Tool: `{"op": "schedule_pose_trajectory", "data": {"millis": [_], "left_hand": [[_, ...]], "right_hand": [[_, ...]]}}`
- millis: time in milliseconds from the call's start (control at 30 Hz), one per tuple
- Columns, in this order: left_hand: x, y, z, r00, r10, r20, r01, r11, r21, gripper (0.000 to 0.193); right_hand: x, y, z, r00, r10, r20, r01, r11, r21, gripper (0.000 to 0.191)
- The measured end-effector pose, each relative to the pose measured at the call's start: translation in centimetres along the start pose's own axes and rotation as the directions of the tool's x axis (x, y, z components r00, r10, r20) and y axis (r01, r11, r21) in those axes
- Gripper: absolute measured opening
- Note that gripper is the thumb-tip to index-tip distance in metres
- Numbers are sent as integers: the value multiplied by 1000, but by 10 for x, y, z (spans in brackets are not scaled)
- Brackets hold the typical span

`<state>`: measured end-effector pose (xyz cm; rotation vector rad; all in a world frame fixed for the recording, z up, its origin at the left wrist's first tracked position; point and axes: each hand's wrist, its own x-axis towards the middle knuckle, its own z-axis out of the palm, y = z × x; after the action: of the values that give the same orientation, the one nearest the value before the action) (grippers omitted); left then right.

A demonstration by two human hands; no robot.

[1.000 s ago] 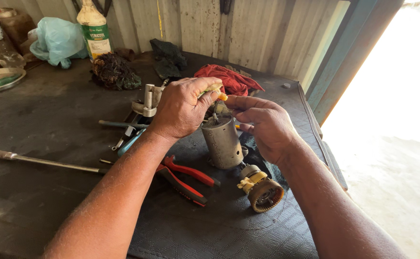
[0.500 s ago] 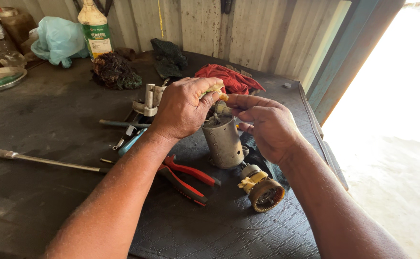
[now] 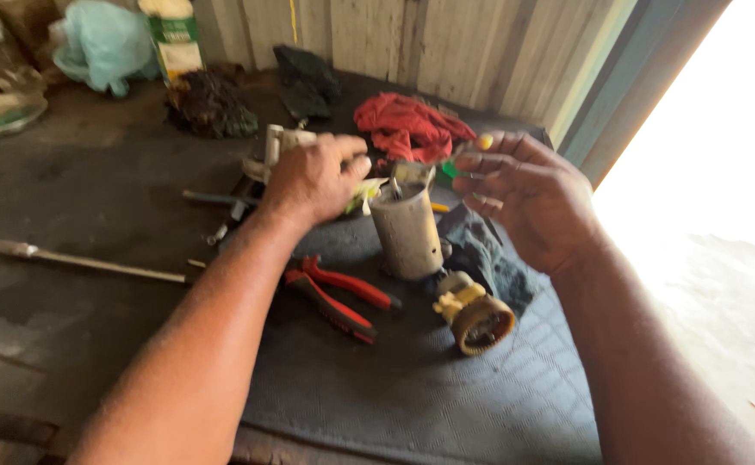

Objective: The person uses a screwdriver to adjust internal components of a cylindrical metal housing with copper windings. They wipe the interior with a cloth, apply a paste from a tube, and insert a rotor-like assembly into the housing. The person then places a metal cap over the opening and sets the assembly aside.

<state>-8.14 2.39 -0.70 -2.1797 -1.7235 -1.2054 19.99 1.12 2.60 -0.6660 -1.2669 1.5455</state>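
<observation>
**Both hands at the metal cylinder on the bench mat**

Far to your left, near the bench's left edge, a long metal rod [image 3: 93,263] lies flat on the dark bench [image 3: 67,172]. At the back left corner sit a pale green bag [image 3: 102,43] and a bottle [image 3: 172,34], with a dark greasy rag [image 3: 209,103] just in front of them.

Moving right, red-handled pliers [image 3: 338,297] lie on the black ribbed mat [image 3: 412,396], just beside your left forearm. Your left hand [image 3: 313,181] hovers over a pale metal part [image 3: 278,142], its fingers curled loosely together toward the cylinder; the blur keeps you from telling whether they pinch anything.

The grey metal cylinder [image 3: 407,228] stands upright near the middle of the mat, between your two hands, its open top just below their fingertips. A round yellow-and-brown rotor piece [image 3: 476,319] lies on its side close in front of it, beside a dark blue cloth [image 3: 489,258].

Behind, toward the back edge, a red rag [image 3: 412,125] is bunched up. Your right hand [image 3: 537,202] is raised to the right of the cylinder, fingers bent and lightly spread, with a small green and yellow piece [image 3: 463,159] at the fingertips.
</observation>
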Motion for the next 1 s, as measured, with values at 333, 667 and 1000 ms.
{"op": "schedule_pose_trajectory", "data": {"millis": [333,667,1000], "left_hand": [[0,2,-29,963,39,-265,-88,981,-175,21],[0,9,-31,953,76,-292,-116,986,-121,22],[0,20,-33,940,87,-329,-164,963,-212,24]], "right_hand": [[-25,-38,-8,994,54,92,9,815,-580,53],[-54,-26,55,922,282,-264,-262,-45,-964,114],[-119,10,36,917,98,-388,-399,288,-871,134]]}}
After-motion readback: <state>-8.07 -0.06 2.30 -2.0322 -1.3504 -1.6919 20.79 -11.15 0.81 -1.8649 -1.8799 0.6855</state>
